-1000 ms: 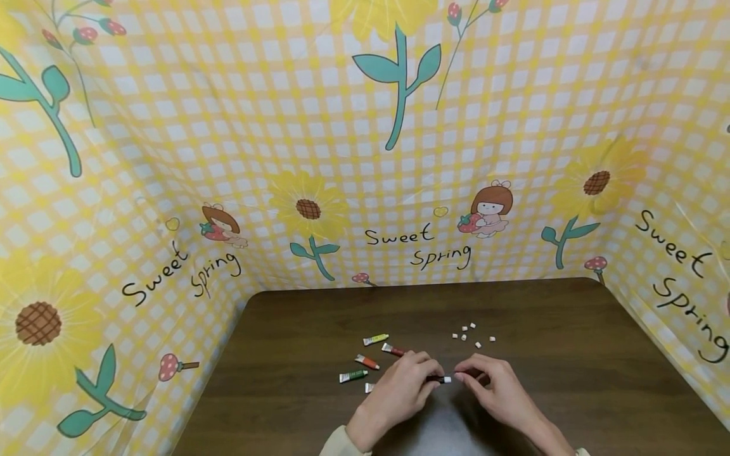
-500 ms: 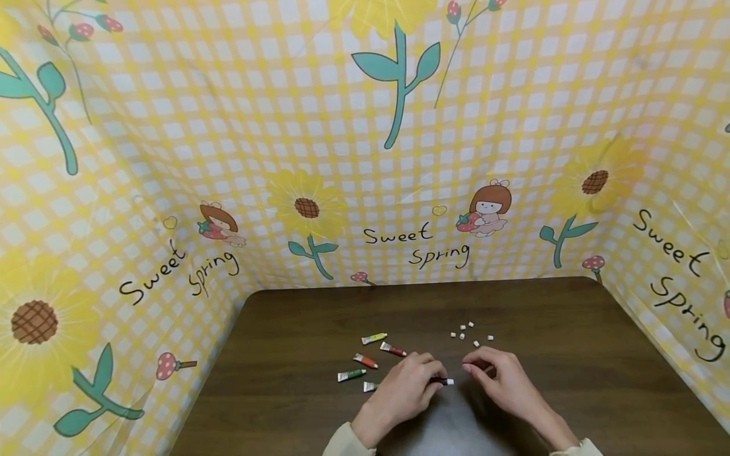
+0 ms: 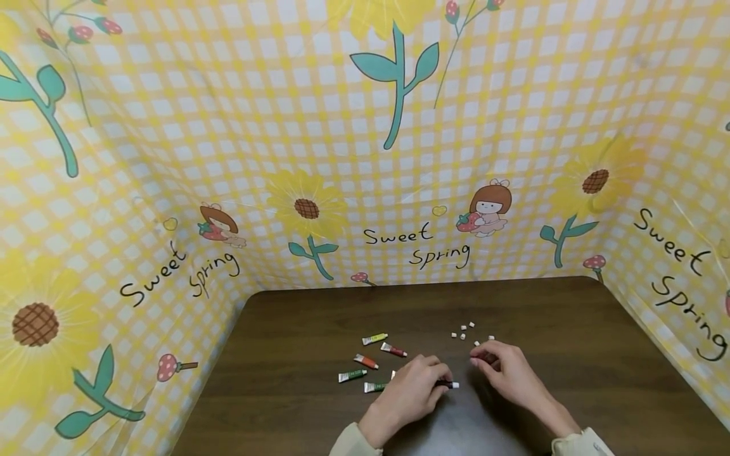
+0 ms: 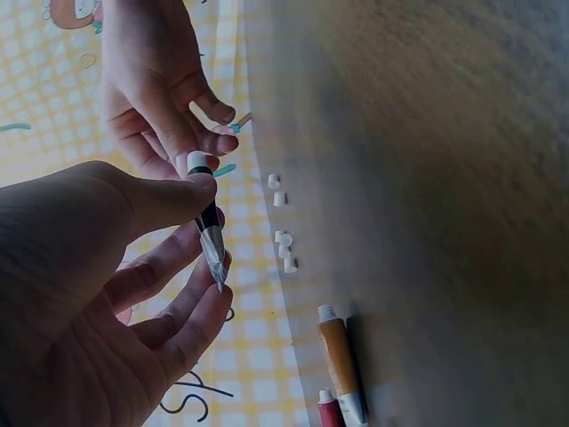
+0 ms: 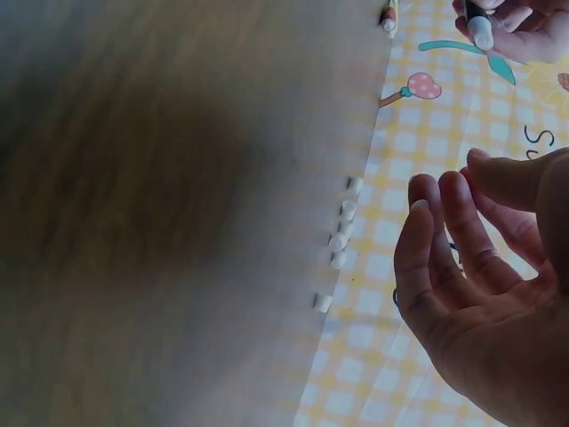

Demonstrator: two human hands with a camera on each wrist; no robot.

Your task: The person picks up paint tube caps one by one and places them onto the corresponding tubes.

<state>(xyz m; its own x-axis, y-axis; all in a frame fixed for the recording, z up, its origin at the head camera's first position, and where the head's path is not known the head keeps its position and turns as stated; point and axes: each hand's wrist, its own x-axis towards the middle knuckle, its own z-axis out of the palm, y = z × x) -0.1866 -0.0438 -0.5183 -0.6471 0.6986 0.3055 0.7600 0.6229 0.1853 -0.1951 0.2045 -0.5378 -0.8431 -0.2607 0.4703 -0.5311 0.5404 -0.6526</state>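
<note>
My left hand pinches a small black paint tube between thumb and fingers, above the table. The tube's white end points right, and its crimped silver tail shows in the left wrist view. To the right, my right hand hovers with loosely bent fingers, apart from the tube. Nothing shows between those fingers in the right wrist view. Just beyond them lie several small white caps, the nearest partly hidden by the hand.
Left of my hands lie a yellow tube, a dark red tube, an orange tube and green tubes. Another pale tube end is mostly behind my left hand. The brown table meets a checked cloth on three sides.
My right hand has drawn away from the tube, moving right and towards the white caps. My left hand has shifted slightly right and nearer with the black paint tube.
</note>
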